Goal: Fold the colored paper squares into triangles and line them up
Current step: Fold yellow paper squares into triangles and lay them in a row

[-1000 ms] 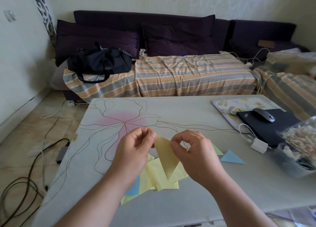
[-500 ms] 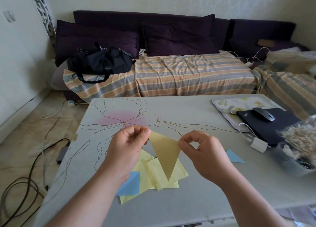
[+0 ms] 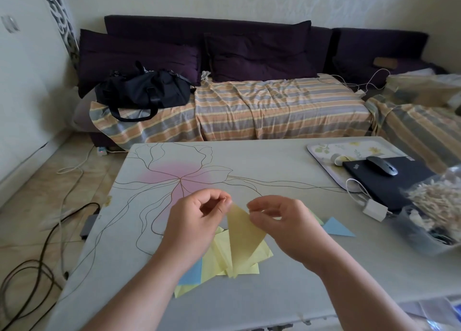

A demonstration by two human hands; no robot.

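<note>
Both hands (image 3: 197, 221) (image 3: 287, 221) pinch a yellow paper triangle (image 3: 243, 233) above the table (image 3: 249, 161).

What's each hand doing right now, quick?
Left hand: closed, pinching the upper left corner of the yellow triangle.
Right hand: closed, pinching the triangle's upper right corner.

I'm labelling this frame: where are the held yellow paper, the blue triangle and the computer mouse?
yellow paper (image 3: 243, 233), head view, middle of sheet
blue triangle (image 3: 335, 227), head view, centre
computer mouse (image 3: 381, 165), head view, top

Head view — forward, down, over table (image 3: 249, 293).
</note>
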